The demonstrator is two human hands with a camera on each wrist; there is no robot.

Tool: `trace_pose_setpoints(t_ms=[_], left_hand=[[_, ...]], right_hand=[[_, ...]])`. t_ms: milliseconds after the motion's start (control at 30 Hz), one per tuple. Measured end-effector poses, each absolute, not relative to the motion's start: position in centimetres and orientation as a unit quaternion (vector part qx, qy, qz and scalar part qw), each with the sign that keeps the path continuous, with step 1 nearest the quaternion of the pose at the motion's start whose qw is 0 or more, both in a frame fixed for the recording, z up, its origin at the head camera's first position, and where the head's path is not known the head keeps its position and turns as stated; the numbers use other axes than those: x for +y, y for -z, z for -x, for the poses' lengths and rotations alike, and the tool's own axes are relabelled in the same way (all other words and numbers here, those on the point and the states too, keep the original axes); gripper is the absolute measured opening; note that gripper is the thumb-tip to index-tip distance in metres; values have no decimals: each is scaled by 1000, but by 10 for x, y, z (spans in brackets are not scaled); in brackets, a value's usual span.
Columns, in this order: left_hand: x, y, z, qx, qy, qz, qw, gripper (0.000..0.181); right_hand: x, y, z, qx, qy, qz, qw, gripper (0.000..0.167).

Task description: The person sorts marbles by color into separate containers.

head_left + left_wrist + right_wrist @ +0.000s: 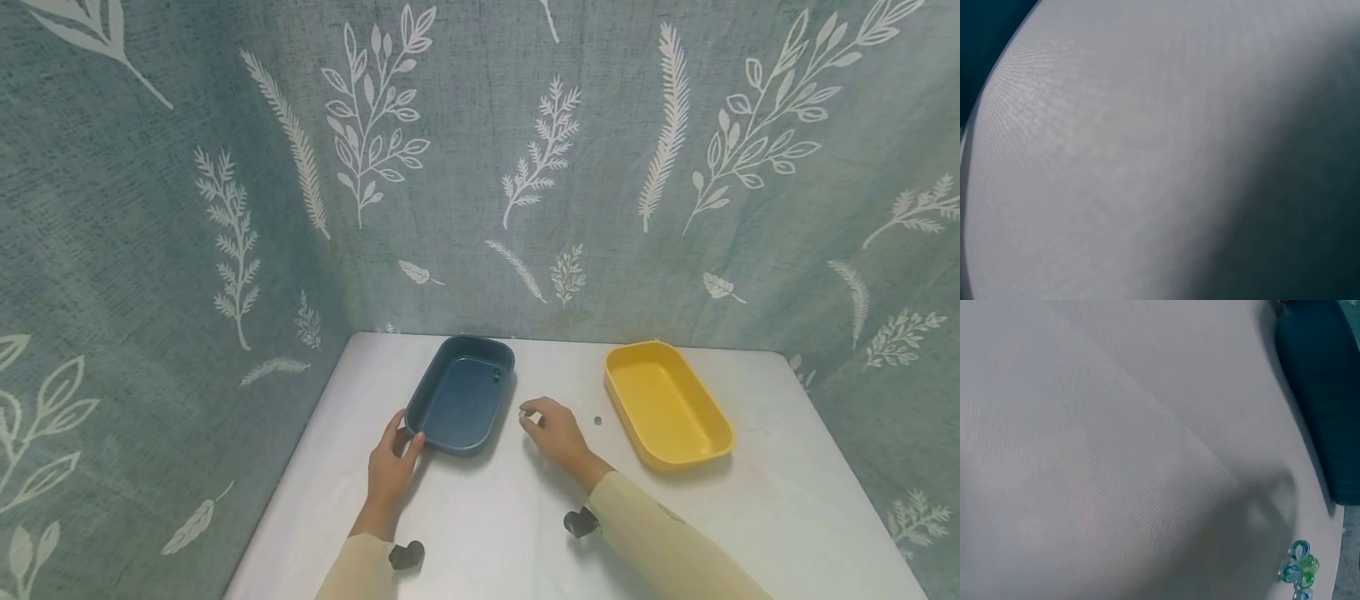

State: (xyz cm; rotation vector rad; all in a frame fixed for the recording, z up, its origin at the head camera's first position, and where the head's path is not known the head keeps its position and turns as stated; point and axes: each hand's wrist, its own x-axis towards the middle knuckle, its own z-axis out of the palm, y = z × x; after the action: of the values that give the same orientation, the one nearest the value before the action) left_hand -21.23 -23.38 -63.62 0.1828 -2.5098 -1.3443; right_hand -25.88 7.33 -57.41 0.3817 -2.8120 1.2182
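In the head view, my left hand (388, 475) grips the near-left corner of a blue tray (457, 400), thumb and fingers apart on its rim and side. A few tiny dark pieces (497, 376) lie inside the tray, toward its far right. My right hand (557, 433), between the two trays, pinches a small pale thing (522, 412) between thumb and fingertip. The right wrist view shows several clear glassy beads (1299, 572) with blue and green swirls at the lower right, and the blue tray (1322, 400) above; no fingers are distinct there.
A yellow tray (667, 404) stands at the right, with a small round piece (597, 421) on the white table (480, 525) to its left. Patterned green cloth (480, 167) hangs behind and on both sides. The left wrist view shows mostly white table cloth (1116, 150) and dark blur.
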Motion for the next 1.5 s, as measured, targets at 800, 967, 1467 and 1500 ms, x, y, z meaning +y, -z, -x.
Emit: trace_pose_setpoints(t_ms=[800,967,1467,1500], left_hand=[[-233,633,210,-870,468,-63,141,66],[-233,634,211,-868,471,-56,147,65],[-233,635,211,-868,470,-53,153,65],[-233,635,211,-869,468,-55,151,65]], right_hand=[[46,570,256,-902,-410,-137,12,23],[41,573,255,-901,-409,-141,17,21],[29,575,248,-895,-420,-148,3,23],[28,576,248,-896,-419,-148,3,22]])
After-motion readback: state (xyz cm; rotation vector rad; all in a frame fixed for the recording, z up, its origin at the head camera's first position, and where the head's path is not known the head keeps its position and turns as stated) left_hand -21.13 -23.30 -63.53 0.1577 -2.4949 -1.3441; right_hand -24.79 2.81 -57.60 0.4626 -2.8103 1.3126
